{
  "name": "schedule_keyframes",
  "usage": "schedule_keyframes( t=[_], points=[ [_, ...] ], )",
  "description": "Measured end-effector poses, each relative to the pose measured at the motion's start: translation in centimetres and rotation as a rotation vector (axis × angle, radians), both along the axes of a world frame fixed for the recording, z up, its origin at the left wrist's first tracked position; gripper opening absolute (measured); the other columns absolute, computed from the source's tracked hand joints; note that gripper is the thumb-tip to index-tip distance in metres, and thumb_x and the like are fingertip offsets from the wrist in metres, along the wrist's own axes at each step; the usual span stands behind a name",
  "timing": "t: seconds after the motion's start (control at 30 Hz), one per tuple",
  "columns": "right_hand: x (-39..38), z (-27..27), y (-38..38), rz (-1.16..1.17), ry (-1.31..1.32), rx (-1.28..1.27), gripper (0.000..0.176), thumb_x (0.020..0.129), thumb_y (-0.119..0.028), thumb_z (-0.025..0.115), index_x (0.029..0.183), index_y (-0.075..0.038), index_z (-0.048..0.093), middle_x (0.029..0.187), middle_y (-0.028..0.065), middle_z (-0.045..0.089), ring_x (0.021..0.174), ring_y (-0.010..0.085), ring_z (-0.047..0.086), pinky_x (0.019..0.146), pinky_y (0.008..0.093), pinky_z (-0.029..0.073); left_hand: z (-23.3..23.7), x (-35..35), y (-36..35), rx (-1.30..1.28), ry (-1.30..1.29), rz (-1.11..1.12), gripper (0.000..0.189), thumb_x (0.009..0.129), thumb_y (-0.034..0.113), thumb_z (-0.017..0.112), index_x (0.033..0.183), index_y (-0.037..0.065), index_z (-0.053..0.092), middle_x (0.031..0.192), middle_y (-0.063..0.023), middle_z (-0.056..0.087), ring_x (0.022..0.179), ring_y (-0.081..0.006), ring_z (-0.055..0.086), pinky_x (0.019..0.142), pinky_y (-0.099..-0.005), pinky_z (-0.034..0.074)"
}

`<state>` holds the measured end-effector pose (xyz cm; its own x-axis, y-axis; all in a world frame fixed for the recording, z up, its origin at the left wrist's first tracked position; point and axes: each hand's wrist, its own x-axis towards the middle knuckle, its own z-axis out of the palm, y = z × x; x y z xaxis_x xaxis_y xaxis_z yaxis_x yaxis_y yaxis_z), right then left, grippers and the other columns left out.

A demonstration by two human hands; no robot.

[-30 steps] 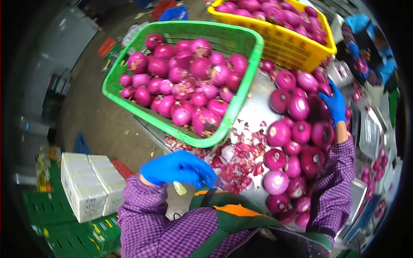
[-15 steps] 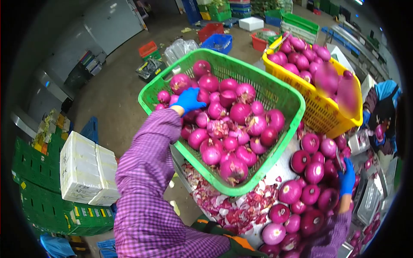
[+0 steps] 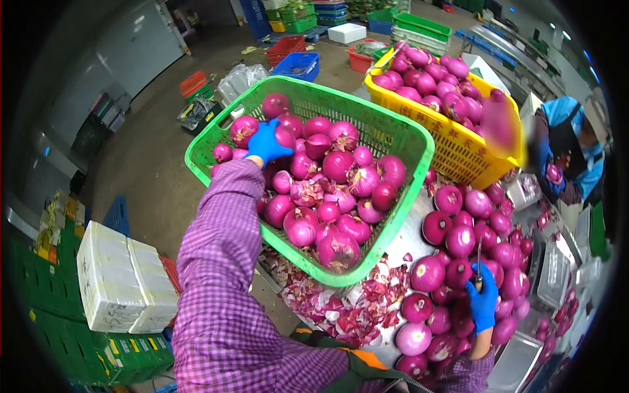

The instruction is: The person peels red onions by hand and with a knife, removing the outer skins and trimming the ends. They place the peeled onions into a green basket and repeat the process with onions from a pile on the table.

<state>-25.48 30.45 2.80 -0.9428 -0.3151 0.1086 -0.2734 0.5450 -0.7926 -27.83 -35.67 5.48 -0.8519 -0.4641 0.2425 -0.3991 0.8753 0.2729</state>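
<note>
My left hand [image 3: 265,145], in a blue glove, reaches into the green basket [image 3: 357,280] with its fingers and thumb around a red onion [image 3: 284,136]. More unpeeled red onions [image 3: 339,166] fill that basket around it. In my right hand [image 3: 483,302], also gloved in blue, is a small knife [image 3: 479,283] with its blade pointing away from me. That hand is over a pile of peeled red onions [image 3: 460,240] on the metal table. Loose onion skins [image 3: 341,308] are strewn below the green basket.
A yellow basket [image 3: 452,142] heaped with red onions stands behind the pile. At the right, a person [image 3: 569,147] in blue holds an onion. Clear plastic trays [image 3: 554,278] lie at the table's right. White foam boxes [image 3: 121,281] rest on green crates at left.
My left hand has closed around an onion in the green basket. My right hand has moved left and nearer me with the knife, now over the peeled onions. The view has shifted right.
</note>
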Motion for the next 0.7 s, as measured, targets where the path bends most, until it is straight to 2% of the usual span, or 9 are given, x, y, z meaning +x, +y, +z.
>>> schedule_keyframes(
  t=[0.1,0.17,0.23,0.37,0.43,0.53,0.57,0.67,0.7],
  points=[
    [2.7,2.6,-3.2,0.053,-0.098,-0.174,0.046,0.084,0.004,0.058,0.129,-0.004,0.051,0.122,0.0104,0.059,0.112,0.0179,0.055,0.096,0.0307,0.042,4.3,3.1,4.3,0.157,0.275,-0.166,0.096,0.057,0.040,0.084,0.134,0.009,0.037,0.128,-0.0197,0.048,0.113,-0.0333,0.053,0.096,-0.0417,0.045],
    [-1.1,-16.3,2.3,0.081,-0.242,-0.824,0.045,0.083,0.005,0.057,0.127,-0.003,0.052,0.121,0.0105,0.060,0.110,0.0178,0.057,0.094,0.0304,0.044,7.2,7.0,9.9,0.778,0.610,-0.279,0.082,0.068,0.026,0.079,0.134,0.007,0.036,0.126,-0.0150,0.050,0.115,-0.0286,0.052,0.097,-0.0400,0.045],
    [5.4,3.3,-8.2,0.107,-0.051,-0.373,0.045,0.082,0.006,0.058,0.126,-0.002,0.053,0.115,0.0103,0.063,0.104,0.0172,0.061,0.090,0.0288,0.047,8.1,10.5,13.8,1.293,0.745,-0.430,0.070,0.074,0.014,0.072,0.134,0.007,0.037,0.126,-0.0116,0.049,0.117,-0.0260,0.050,0.098,-0.0387,0.045],
    [8.8,6.2,-13.5,0.240,0.094,-0.439,0.056,0.076,0.007,0.060,0.129,-0.009,0.053,0.104,0.0098,0.067,0.089,0.0168,0.066,0.077,0.0286,0.052,6.4,16.0,20.4,2.177,0.955,-0.541,0.066,0.080,0.025,0.066,0.137,0.010,0.036,0.135,-0.0138,0.043,0.125,-0.0321,0.042,0.105,-0.0500,0.037],
    [10.7,9.1,-14.8,0.288,0.204,-0.342,0.065,0.071,0.007,0.062,0.131,-0.016,0.052,0.101,0.0096,0.067,0.085,0.0199,0.067,0.073,0.0298,0.053,6.3,17.9,24.4,2.381,0.893,-0.463,0.091,0.069,0.053,0.071,0.140,0.015,0.031,0.143,-0.0176,0.030,0.131,-0.0408,0.032,0.103,-0.0614,0.032],
    [12.5,10.2,-14.8,0.377,0.244,-0.276,0.072,0.070,0.000,0.064,0.136,-0.020,0.045,0.107,0.0092,0.064,0.088,0.0259,0.066,0.073,0.0326,0.053,6.5,21.5,29.0,2.309,0.767,-0.344,0.087,0.073,0.056,0.066,0.141,0.015,0.030,0.145,-0.0187,0.028,0.132,-0.0431,0.030,0.104,-0.0671,0.027],
    [13.1,10.5,-14.5,0.399,0.252,-0.253,0.072,0.071,-0.002,0.064,0.137,-0.021,0.043,0.110,0.0096,0.063,0.090,0.0271,0.066,0.073,0.0334,0.053,5.5,22.6,29.7,2.357,0.726,-0.413,0.082,0.075,0.043,0.069,0.142,0.014,0.029,0.143,-0.0156,0.033,0.132,-0.0377,0.034,0.105,-0.0618,0.032],
    [14.6,10.8,-13.5,0.397,0.299,-0.089,0.074,0.073,-0.004,0.063,0.140,-0.021,0.037,0.108,0.0123,0.060,0.083,0.0321,0.064,0.068,0.0375,0.053,5.3,25.5,32.8,1.862,0.659,-0.437,0.097,0.064,0.022,0.081,0.143,0.010,0.025,0.138,-0.0106,0.040,0.129,-0.0284,0.040,0.107,-0.0443,0.038],
    [15.1,10.6,-13.2,0.391,0.318,-0.032,0.073,0.074,-0.005,0.063,0.140,-0.021,0.037,0.108,0.0126,0.060,0.081,0.0327,0.064,0.066,0.0385,0.053,6.3,25.9,34.0,1.748,0.641,-0.478,0.102,0.060,0.021,0.084,0.142,0.010,0.024,0.136,-0.0102,0.040,0.127,-0.0280,0.041,0.105,-0.0441,0.040]
  ],
)
